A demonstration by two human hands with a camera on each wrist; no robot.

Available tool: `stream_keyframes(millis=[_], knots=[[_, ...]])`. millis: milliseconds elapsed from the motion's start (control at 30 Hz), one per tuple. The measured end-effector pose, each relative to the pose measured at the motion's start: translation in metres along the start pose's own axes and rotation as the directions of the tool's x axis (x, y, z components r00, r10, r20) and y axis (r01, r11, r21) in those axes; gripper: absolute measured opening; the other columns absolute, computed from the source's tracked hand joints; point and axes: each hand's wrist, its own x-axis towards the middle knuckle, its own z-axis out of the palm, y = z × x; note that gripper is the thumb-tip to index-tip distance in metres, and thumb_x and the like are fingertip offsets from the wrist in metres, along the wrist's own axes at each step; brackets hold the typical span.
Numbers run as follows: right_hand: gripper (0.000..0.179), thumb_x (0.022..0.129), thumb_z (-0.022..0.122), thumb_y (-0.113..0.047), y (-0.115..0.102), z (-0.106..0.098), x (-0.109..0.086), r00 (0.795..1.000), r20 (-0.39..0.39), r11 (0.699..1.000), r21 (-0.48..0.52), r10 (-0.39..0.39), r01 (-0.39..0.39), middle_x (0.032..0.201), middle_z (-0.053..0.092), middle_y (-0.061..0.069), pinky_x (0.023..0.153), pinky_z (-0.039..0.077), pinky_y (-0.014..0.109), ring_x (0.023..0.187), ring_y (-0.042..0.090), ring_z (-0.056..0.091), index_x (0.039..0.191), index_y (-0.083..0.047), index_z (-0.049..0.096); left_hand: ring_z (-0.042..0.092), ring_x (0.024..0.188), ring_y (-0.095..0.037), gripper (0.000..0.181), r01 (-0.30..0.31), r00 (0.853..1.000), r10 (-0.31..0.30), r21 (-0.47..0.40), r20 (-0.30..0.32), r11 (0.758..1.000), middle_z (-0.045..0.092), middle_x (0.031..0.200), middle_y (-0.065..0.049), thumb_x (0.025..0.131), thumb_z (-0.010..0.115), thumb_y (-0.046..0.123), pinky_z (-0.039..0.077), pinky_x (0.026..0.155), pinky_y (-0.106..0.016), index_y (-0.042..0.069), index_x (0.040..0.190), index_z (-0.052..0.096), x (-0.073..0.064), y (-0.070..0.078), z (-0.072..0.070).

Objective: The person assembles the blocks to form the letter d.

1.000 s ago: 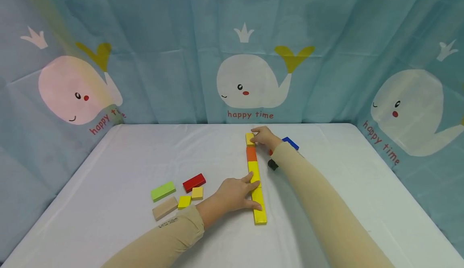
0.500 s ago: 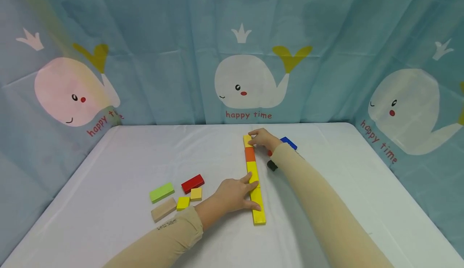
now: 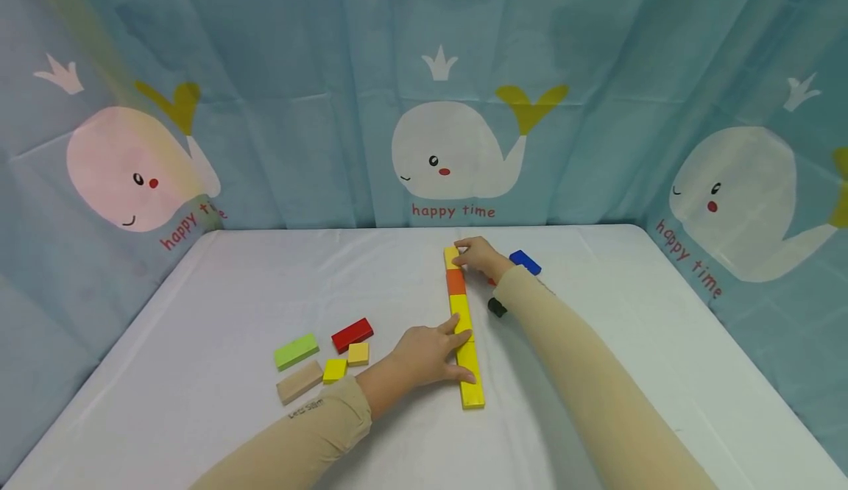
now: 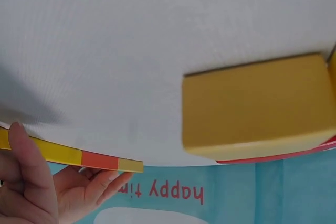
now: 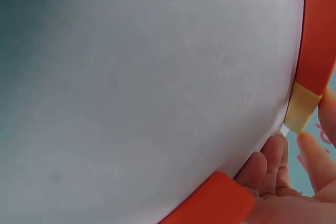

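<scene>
A straight row of blocks runs away from me on the white table. It holds two long yellow blocks (image 3: 472, 394), an orange block (image 3: 456, 282) and, at the far end, a small pale yellow block (image 3: 450, 257). My left hand (image 3: 427, 356) rests on the yellow blocks from the left, its fingers spread across their tops. At the far end my right hand (image 3: 482, 256) pinches the pale yellow block, index finger at its end and thumb along its side. The right wrist view shows that block (image 5: 303, 106) against the orange one.
Left of the row lie a red block (image 3: 352, 335), a green block (image 3: 297, 351), a wooden block (image 3: 300, 382), a yellow square (image 3: 335, 371) and a pale square (image 3: 358, 354). Beside the right forearm are a blue block (image 3: 525, 262) and a dark piece (image 3: 496, 307).
The pale yellow block has shifted slightly toward me and left, up against the orange block, with my right hand on it. My left hand stays on the yellow blocks.
</scene>
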Motion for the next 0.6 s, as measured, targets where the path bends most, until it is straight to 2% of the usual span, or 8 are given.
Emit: stream_keyframes(millis=[233, 300, 400, 467, 600], knots=[[0.056, 0.094, 0.066, -0.018, -0.004, -0.002, -0.017, 0.998, 0.008, 0.996, -0.061, -0.057, 0.058, 0.139, 0.048, 0.016, 0.105, 0.038, 0.048, 0.120, 0.031, 0.048, 0.146, -0.019, 0.046, 0.068, 0.099, -0.018, 0.080, 0.001, 1.000, -0.001, -0.008, -0.002, 1.000, 0.042, 0.151, -0.006, 0.080, 0.057, 0.072, 0.049, 0.068, -0.023, 0.026, 0.144, 0.049, -0.001, 0.000, 0.000], [0.056, 0.094, 0.065, -0.019, -0.006, -0.004, -0.025, 0.997, 0.010, 0.993, -0.087, -0.078, 0.078, 0.140, 0.048, 0.017, 0.105, 0.038, 0.049, 0.123, 0.032, 0.047, 0.146, -0.019, 0.046, 0.069, 0.095, -0.018, 0.079, 0.001, 1.000, -0.001, -0.011, -0.002, 1.000, 0.041, 0.151, -0.007, 0.080, 0.057, 0.071, 0.048, 0.065, -0.022, 0.025, 0.144, 0.049, -0.002, 0.000, 0.000], [0.055, 0.095, 0.064, -0.020, -0.007, -0.008, -0.036, 0.994, 0.018, 0.986, -0.123, -0.109, 0.110, 0.140, 0.048, 0.018, 0.104, 0.040, 0.049, 0.125, 0.033, 0.046, 0.147, -0.019, 0.046, 0.069, 0.083, -0.015, 0.079, -0.003, 1.000, 0.003, -0.001, -0.004, 1.000, 0.041, 0.151, -0.008, 0.081, 0.057, 0.071, 0.044, 0.058, -0.020, 0.024, 0.145, 0.049, -0.003, 0.002, 0.000], [0.055, 0.095, 0.064, -0.020, -0.005, -0.012, -0.043, 0.992, 0.020, 0.983, -0.132, -0.123, 0.124, 0.140, 0.048, 0.018, 0.104, 0.040, 0.048, 0.125, 0.033, 0.046, 0.146, -0.019, 0.046, 0.066, 0.069, -0.013, 0.079, -0.005, 1.000, 0.005, 0.027, -0.003, 1.000, 0.041, 0.151, -0.009, 0.082, 0.056, 0.070, 0.040, 0.053, -0.019, 0.024, 0.145, 0.049, -0.003, 0.004, 0.000], [0.055, 0.095, 0.065, -0.021, 0.000, -0.019, -0.052, 0.988, 0.016, 0.979, -0.133, -0.151, 0.152, 0.140, 0.048, 0.018, 0.104, 0.041, 0.046, 0.125, 0.033, 0.046, 0.147, -0.019, 0.046, 0.051, 0.050, -0.011, 0.076, -0.011, 1.000, 0.010, 0.141, 0.011, 0.990, 0.042, 0.150, -0.008, 0.086, 0.050, 0.070, 0.038, 0.049, -0.020, 0.024, 0.146, 0.047, -0.004, 0.009, 0.000]])
